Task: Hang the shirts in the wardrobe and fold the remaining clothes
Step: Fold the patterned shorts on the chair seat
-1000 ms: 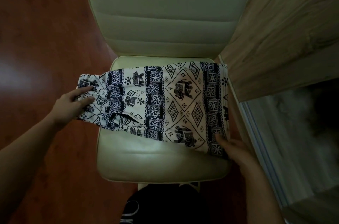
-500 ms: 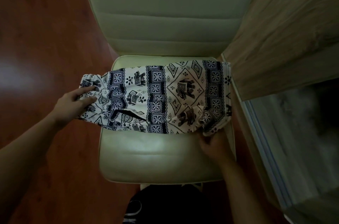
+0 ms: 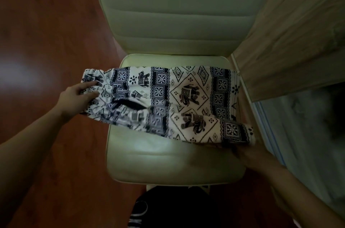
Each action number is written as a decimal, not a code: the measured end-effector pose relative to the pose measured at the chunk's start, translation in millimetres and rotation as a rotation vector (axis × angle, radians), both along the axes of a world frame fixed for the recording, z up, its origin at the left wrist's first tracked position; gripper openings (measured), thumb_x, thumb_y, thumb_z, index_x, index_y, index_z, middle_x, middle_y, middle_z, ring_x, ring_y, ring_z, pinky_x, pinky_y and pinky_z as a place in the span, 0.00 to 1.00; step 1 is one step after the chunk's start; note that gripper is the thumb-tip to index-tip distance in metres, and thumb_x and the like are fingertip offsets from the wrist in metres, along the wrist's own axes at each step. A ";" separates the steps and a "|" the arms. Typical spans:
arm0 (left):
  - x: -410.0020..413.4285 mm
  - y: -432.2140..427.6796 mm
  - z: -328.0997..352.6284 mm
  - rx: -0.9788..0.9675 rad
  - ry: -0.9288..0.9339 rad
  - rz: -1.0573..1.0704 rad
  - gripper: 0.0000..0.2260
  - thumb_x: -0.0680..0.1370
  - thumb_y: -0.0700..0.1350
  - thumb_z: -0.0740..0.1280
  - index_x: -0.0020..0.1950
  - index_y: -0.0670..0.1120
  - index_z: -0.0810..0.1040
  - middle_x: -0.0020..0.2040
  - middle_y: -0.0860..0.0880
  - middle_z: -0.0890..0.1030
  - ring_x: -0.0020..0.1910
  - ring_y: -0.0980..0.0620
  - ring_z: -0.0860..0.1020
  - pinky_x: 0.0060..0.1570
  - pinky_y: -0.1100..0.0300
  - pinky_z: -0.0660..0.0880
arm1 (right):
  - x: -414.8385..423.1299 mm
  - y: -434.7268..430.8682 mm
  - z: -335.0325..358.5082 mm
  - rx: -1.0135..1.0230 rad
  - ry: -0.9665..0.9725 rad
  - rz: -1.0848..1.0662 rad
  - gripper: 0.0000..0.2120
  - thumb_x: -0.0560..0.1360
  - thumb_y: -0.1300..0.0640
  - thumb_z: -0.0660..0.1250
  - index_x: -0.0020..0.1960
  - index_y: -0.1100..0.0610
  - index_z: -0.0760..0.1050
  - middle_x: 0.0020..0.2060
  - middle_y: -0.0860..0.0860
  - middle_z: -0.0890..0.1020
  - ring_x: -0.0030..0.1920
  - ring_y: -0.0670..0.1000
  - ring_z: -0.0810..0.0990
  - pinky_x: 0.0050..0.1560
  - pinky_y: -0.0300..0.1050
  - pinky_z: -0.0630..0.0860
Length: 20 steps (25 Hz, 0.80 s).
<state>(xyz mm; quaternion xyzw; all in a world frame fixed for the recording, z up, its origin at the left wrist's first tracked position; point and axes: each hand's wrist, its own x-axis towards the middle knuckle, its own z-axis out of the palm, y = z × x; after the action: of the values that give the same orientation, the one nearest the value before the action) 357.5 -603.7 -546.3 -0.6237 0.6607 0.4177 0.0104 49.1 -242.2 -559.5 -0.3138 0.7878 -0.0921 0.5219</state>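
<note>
Spanning mid-frame, a cream padded chair [image 3: 168, 162] carries elephant-print trousers [image 3: 186, 93] across its seat. At left, the left hand [image 3: 74, 98] lays straight fingers [image 3: 89, 85] on their gathered end. Lower right, the right hand [image 3: 250, 156] sits blurred under the raised cloth edge; its fingers' hold cannot be told.

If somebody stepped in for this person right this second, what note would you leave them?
Left hand: straight fingers rest on the gathered end of the elephant-print trousers.
Right hand: lifts their near right edge; its grip is hidden under the cloth.
The trousers lie spread across the cream chair seat.
Done: trousers laid out. Left: finish the fold. No shirts in view.
</note>
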 end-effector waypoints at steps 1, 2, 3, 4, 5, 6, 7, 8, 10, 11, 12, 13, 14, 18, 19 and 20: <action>-1.1 1.2 -0.2 0.014 0.013 0.003 0.16 0.76 0.49 0.68 0.64 0.60 0.74 0.56 0.45 0.76 0.40 0.56 0.77 0.49 0.56 0.74 | -3.0 8.6 0.3 -0.048 0.038 0.115 0.41 0.65 0.24 0.56 0.67 0.51 0.68 0.58 0.42 0.75 0.62 0.49 0.74 0.51 0.29 0.68; -2.5 3.4 -0.2 0.036 0.036 0.005 0.16 0.76 0.49 0.68 0.62 0.62 0.73 0.57 0.45 0.76 0.41 0.56 0.77 0.49 0.55 0.74 | -3.4 13.3 0.9 -0.080 0.108 0.258 0.34 0.69 0.30 0.59 0.65 0.52 0.71 0.57 0.42 0.75 0.63 0.49 0.73 0.55 0.32 0.70; -3.5 5.7 -0.5 0.056 0.057 0.007 0.15 0.76 0.49 0.68 0.60 0.63 0.73 0.58 0.45 0.76 0.42 0.56 0.78 0.49 0.55 0.74 | -1.9 17.8 -2.7 -0.088 0.146 0.411 0.22 0.75 0.40 0.62 0.63 0.52 0.73 0.57 0.45 0.76 0.62 0.49 0.73 0.59 0.40 0.70; -3.0 7.3 -1.5 0.067 0.068 -0.003 0.15 0.76 0.49 0.68 0.59 0.65 0.73 0.60 0.44 0.76 0.43 0.55 0.78 0.50 0.54 0.74 | 2.2 20.6 -5.1 -0.092 0.154 0.413 0.15 0.76 0.48 0.62 0.59 0.53 0.77 0.55 0.49 0.80 0.59 0.51 0.75 0.59 0.44 0.71; -2.2 8.9 -1.6 0.076 0.073 -0.021 0.15 0.76 0.50 0.68 0.58 0.67 0.72 0.62 0.43 0.75 0.43 0.55 0.78 0.51 0.53 0.74 | 6.4 21.0 -4.7 -0.184 0.204 0.445 0.14 0.75 0.51 0.60 0.51 0.54 0.81 0.47 0.52 0.83 0.51 0.51 0.78 0.54 0.44 0.74; -0.7 10.1 -0.8 0.092 0.078 -0.035 0.15 0.76 0.50 0.68 0.57 0.68 0.72 0.64 0.43 0.74 0.44 0.54 0.78 0.52 0.53 0.73 | 7.6 19.3 -1.3 -0.239 0.204 0.391 0.14 0.73 0.51 0.58 0.42 0.55 0.81 0.37 0.53 0.83 0.44 0.50 0.77 0.48 0.40 0.73; 1.0 10.7 -0.1 0.104 0.089 -0.043 0.15 0.76 0.50 0.68 0.56 0.69 0.72 0.65 0.43 0.73 0.46 0.51 0.79 0.53 0.52 0.73 | 10.9 18.4 0.6 -0.269 0.175 0.263 0.13 0.70 0.51 0.58 0.35 0.55 0.78 0.30 0.51 0.79 0.38 0.49 0.75 0.43 0.35 0.69; 2.6 10.9 -0.2 0.109 0.101 -0.044 0.16 0.75 0.51 0.69 0.56 0.71 0.72 0.65 0.43 0.74 0.48 0.48 0.80 0.53 0.50 0.74 | 16.1 16.2 6.6 -0.323 0.139 0.157 0.09 0.68 0.51 0.58 0.32 0.52 0.72 0.27 0.47 0.74 0.33 0.48 0.73 0.39 0.29 0.63; 5.6 11.6 -0.8 0.101 0.108 -0.038 0.16 0.75 0.51 0.69 0.53 0.73 0.72 0.60 0.45 0.75 0.50 0.43 0.80 0.53 0.50 0.74 | 15.7 1.0 20.4 -0.456 0.146 -0.062 0.02 0.69 0.51 0.57 0.37 0.46 0.66 0.34 0.39 0.69 0.34 0.40 0.70 0.40 0.23 0.65; 6.8 12.5 -1.3 0.099 0.111 -0.035 0.16 0.75 0.51 0.69 0.53 0.73 0.72 0.58 0.45 0.75 0.49 0.43 0.79 0.52 0.50 0.74 | 15.3 -2.4 20.3 -0.431 0.082 -0.142 0.01 0.71 0.52 0.60 0.43 0.48 0.68 0.39 0.39 0.70 0.40 0.40 0.71 0.41 0.21 0.65; 8.1 12.7 -3.1 0.099 0.115 -0.030 0.16 0.75 0.51 0.69 0.54 0.73 0.72 0.58 0.44 0.76 0.48 0.44 0.79 0.53 0.49 0.74 | 12.5 -3.7 22.2 -0.319 -0.052 -0.183 0.10 0.72 0.55 0.63 0.52 0.50 0.68 0.46 0.40 0.70 0.48 0.42 0.71 0.43 0.20 0.64; 9.4 12.8 -5.1 0.096 0.114 -0.028 0.16 0.75 0.52 0.69 0.56 0.73 0.72 0.58 0.44 0.76 0.48 0.45 0.79 0.54 0.48 0.74 | 5.9 -2.1 21.1 -0.227 -0.174 -0.197 0.25 0.69 0.54 0.68 0.63 0.52 0.64 0.52 0.42 0.70 0.55 0.43 0.69 0.47 0.21 0.63; 10.4 13.0 -6.7 0.097 0.114 -0.028 0.17 0.75 0.52 0.69 0.57 0.72 0.72 0.59 0.43 0.76 0.49 0.44 0.79 0.55 0.48 0.74 | 1.0 -0.1 16.0 -0.181 -0.255 -0.212 0.37 0.62 0.50 0.71 0.67 0.51 0.60 0.55 0.42 0.69 0.58 0.43 0.68 0.50 0.25 0.65; 11.8 14.0 -10.6 0.105 0.130 -0.022 0.17 0.76 0.51 0.68 0.59 0.70 0.72 0.64 0.42 0.74 0.52 0.42 0.79 0.56 0.48 0.74 | 9.7 -7.9 20.2 -0.239 -0.589 -0.772 0.38 0.49 0.32 0.76 0.56 0.44 0.74 0.50 0.41 0.81 0.52 0.47 0.78 0.50 0.40 0.75; 11.8 14.0 -11.1 0.106 0.130 -0.020 0.16 0.76 0.51 0.69 0.57 0.71 0.72 0.62 0.43 0.74 0.53 0.41 0.79 0.56 0.48 0.74 | 12.3 -11.2 16.8 -0.269 -0.612 -0.929 0.33 0.53 0.28 0.72 0.54 0.41 0.75 0.50 0.44 0.82 0.51 0.49 0.80 0.49 0.43 0.77; 11.7 14.1 -11.0 0.107 0.131 -0.018 0.16 0.76 0.51 0.69 0.56 0.72 0.72 0.60 0.43 0.74 0.54 0.40 0.79 0.56 0.47 0.74 | 13.3 -14.6 15.4 -0.274 -0.617 -1.049 0.31 0.57 0.28 0.69 0.55 0.42 0.76 0.50 0.46 0.83 0.51 0.50 0.80 0.49 0.46 0.78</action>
<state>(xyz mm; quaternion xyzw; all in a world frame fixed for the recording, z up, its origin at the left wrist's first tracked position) 369.3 -589.5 -557.3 -0.5874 0.6424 0.4922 0.0040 62.4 -256.8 -544.1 0.0921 0.6310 -0.5228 0.5657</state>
